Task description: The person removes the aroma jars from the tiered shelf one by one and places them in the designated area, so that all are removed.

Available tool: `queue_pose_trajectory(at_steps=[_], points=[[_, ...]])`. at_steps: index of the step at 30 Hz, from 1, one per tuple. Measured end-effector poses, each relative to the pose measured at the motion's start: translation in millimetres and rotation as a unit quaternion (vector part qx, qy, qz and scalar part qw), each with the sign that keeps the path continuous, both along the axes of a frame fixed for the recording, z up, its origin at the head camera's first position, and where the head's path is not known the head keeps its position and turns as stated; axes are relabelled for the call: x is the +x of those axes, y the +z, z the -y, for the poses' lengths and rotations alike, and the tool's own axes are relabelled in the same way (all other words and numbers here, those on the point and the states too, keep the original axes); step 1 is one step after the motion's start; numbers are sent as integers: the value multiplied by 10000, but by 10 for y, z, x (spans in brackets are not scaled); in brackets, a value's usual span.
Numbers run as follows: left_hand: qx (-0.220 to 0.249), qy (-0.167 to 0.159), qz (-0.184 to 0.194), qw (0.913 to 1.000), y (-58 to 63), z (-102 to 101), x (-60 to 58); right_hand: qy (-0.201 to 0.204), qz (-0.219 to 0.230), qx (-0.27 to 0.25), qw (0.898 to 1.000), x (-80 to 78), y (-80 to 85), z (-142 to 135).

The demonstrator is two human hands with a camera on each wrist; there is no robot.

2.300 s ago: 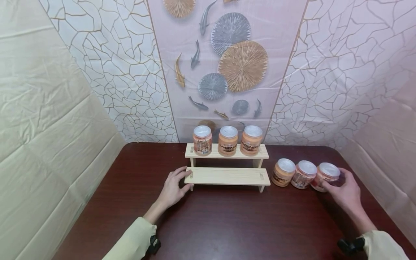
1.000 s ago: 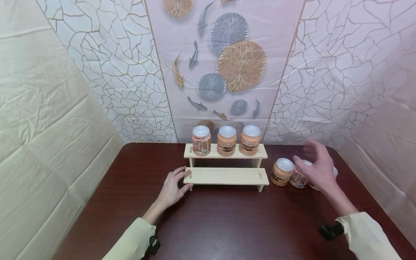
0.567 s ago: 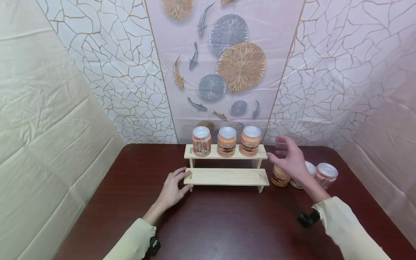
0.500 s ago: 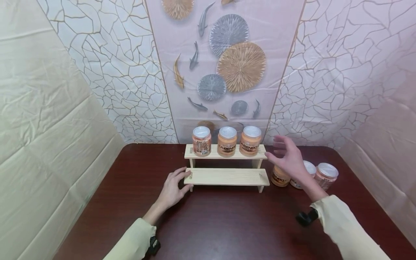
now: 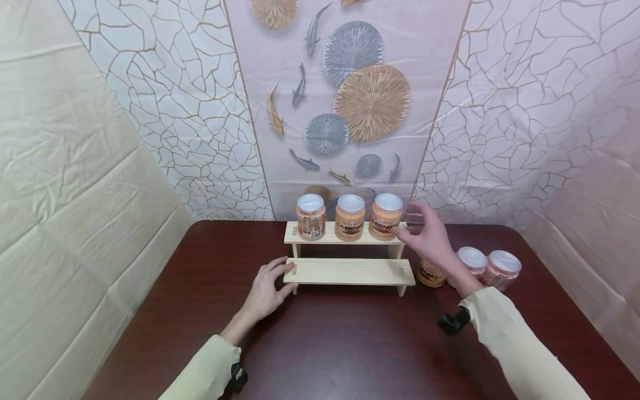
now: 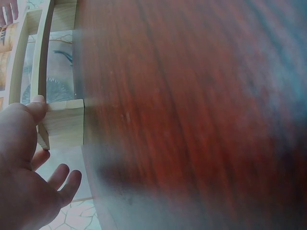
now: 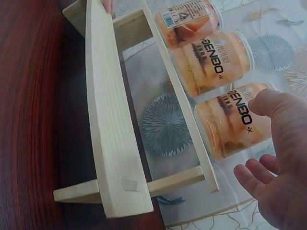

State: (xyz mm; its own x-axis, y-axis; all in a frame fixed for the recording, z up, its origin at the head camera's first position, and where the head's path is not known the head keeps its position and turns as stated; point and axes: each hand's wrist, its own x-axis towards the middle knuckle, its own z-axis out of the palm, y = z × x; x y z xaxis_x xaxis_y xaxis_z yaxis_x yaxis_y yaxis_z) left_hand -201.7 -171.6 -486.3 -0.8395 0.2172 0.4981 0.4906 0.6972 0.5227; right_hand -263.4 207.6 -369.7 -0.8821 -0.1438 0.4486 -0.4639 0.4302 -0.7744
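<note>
The pale wooden two-tier rack (image 5: 347, 271) is pinched at its lower left end by the left hand (image 5: 264, 291); the round orange silver-lidded jar (image 5: 385, 220) at the upper right is flanked by the spread thumb and fingers of the right hand (image 5: 427, 236), contact unclear. Its sides should be gripped evenly, the rack steadied. Room is offered overhead, but the matching middle jar (image 5: 350, 218) and shelf edge are near.

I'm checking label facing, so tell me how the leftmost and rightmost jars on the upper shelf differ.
The leftmost jar shows small print and a barcode in front; the rightmost jar shows large brand lettering. The right hand is beside the rightmost jar, contact unclear; no hand is at the leftmost jar. Both stand upright on the upper shelf and have silvery lids.
</note>
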Motion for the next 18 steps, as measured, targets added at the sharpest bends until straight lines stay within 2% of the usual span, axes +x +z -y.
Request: queue_pose_trajectory(at_steps=[7, 18], points=[[-1, -5, 139, 9999, -1, 3, -8, -129, 104, -169, 9997, -97, -41, 100], [-5, 11, 45, 10000, -9, 0, -2, -308, 244, -68, 9992, -176, -68, 185]])
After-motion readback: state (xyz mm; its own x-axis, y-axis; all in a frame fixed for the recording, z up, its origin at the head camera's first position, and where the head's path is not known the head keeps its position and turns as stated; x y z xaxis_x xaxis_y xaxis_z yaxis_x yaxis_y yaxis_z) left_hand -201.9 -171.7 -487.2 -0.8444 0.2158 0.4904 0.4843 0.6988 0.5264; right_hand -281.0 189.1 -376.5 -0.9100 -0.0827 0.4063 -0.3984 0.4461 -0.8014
